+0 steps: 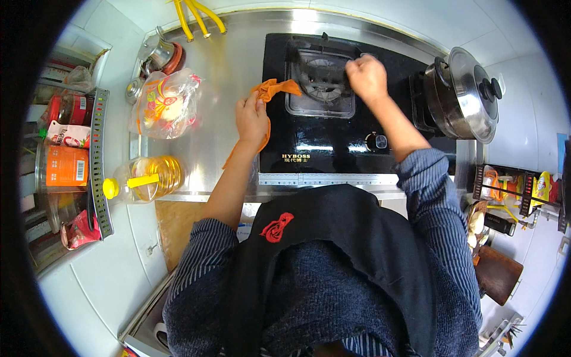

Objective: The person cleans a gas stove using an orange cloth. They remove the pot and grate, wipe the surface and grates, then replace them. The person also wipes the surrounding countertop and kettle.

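My left hand [252,118] grips a crumpled orange cloth [272,89] at the left edge of the black glass gas hob [308,134]. One end of the cloth reaches over the hob, and another part hangs below my wrist. My right hand [368,80] is closed at the right side of a black pan support [325,47] over the left burner [323,80]. Both this hand and the support are motion-blurred, and my fingertips are hidden. A square metal drip tray [320,110] surrounds the burner. One control knob [379,142] shows on the hob's front.
A lidded steel pot [455,98] stands on the right burner. Left of the hob are a plastic bag [165,105], an oil bottle [147,179], a metal pot [158,51] and yellow pipes [192,20]. A wall rack [100,165] holds packages at far left.
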A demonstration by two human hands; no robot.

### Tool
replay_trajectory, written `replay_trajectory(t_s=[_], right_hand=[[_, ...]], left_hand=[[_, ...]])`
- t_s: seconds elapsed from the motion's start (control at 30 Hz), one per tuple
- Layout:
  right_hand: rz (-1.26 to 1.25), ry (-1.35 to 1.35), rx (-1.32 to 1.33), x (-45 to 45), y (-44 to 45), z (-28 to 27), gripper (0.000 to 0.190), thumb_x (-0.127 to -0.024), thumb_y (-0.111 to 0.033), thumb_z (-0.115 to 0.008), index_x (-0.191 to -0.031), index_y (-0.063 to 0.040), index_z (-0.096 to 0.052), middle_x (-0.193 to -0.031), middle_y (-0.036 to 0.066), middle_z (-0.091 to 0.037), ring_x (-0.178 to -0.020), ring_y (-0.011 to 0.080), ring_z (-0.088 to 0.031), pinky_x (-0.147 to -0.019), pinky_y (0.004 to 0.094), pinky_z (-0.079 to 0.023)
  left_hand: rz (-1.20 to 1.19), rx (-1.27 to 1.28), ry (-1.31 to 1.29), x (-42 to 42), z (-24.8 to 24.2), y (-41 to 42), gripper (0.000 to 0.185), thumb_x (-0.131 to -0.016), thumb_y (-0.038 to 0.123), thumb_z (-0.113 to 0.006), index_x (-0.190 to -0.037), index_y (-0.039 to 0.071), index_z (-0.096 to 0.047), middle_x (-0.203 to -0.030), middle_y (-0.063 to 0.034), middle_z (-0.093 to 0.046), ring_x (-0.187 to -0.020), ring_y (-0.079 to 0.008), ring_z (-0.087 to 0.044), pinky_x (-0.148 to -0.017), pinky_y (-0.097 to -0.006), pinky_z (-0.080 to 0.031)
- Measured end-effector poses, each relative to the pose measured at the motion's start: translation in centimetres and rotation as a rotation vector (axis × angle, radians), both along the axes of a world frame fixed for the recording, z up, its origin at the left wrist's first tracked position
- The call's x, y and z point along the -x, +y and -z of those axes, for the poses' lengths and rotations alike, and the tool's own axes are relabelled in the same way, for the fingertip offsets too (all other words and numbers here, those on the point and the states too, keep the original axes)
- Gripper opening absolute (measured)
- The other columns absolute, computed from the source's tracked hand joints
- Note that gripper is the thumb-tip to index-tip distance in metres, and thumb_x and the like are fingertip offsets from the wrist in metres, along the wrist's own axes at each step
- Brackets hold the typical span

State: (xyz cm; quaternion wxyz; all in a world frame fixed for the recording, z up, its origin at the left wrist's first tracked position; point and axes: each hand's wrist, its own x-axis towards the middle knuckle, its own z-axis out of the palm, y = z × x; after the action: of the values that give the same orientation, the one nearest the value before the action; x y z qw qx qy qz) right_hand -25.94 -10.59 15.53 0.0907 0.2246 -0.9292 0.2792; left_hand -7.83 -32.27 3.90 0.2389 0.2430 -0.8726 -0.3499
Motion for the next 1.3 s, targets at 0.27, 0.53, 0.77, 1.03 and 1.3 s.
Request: replay_trajectory(t_s=[0.27, 0.53, 0.77, 1.03, 1.3], right_hand=[[0.235, -0.299, 0.539, 8.7, 5.7, -3.4, 0.027, -0.08, -0.017, -0.063, -0.085, 0.009, -0.069, -0.076, 0.009, -0.066, -0.065, 0.0164, -0.057, -0.063, 0.0289, -0.045], [0.264, -0.445, 1.083, -0.2, 11.0, -6.4, 0.021, -0.082, -0.013, -0.061, -0.081, 0.007, -0.066, -0.072, 0.011, -0.064, -0.062, 0.0177, -0.059, -0.059, 0.0279, -0.047], [0.396, -0.557, 1.293, -7.0, 14.3, -5.4, 0.017, -0.084, -0.009, -0.056, -0.082, 0.006, -0.062, -0.075, 0.013, -0.063, -0.066, 0.0213, -0.062, -0.064, 0.032, -0.052], [0.271, -0.595, 1.667, -9.5, 18.9, -1.8, 0.013, -0.084, -0.014, -0.054, -0.083, -0.002, -0.06, -0.079, 0.011, -0.062, -0.078, 0.023, -0.061, -0.073, 0.0346, -0.05], [0.207, -0.636, 1.8, -10.6, 21.2, -2.4, 0.012, -0.082, -0.016, -0.054, -0.082, -0.005, -0.06, -0.078, 0.013, -0.062, -0.076, 0.0272, -0.06, -0.069, 0.037, -0.047]], left_hand=[[-0.061, -0.033, 0.195, 4.8, -2.4, 1.7, 0.031, -0.092, 0.019, -0.055, -0.117, 0.002, -0.061, -0.104, -0.0227, -0.056, -0.099, -0.0368, -0.054, -0.088, -0.0409, -0.044], [0.281, 0.289, 0.163, 16.2, -0.6, -3.1, 0.034, -0.088, 0.021, -0.06, -0.121, 0.011, -0.06, -0.102, -0.016, -0.06, -0.096, -0.0359, -0.056, -0.085, -0.0409, -0.046], [0.531, 0.587, 0.001, 16.1, 2.5, -2.4, 0.035, -0.083, 0.015, -0.062, -0.118, 0.015, -0.061, -0.1, -0.0133, -0.056, -0.093, -0.0361, -0.054, -0.081, -0.0439, -0.046], [0.384, 0.55, -0.139, 5.7, 0.2, 4.3, 0.021, -0.08, 0.012, -0.057, -0.098, 0.002, -0.062, -0.094, -0.0161, -0.056, -0.091, -0.0358, -0.057, -0.073, -0.0455, -0.05], [0.539, 0.532, -0.065, 3.7, -0.2, 14.5, 0.021, -0.078, 0.009, -0.058, -0.095, -0.001, -0.062, -0.09, -0.0169, -0.058, -0.086, -0.035, -0.058, -0.072, -0.0446, -0.049]])
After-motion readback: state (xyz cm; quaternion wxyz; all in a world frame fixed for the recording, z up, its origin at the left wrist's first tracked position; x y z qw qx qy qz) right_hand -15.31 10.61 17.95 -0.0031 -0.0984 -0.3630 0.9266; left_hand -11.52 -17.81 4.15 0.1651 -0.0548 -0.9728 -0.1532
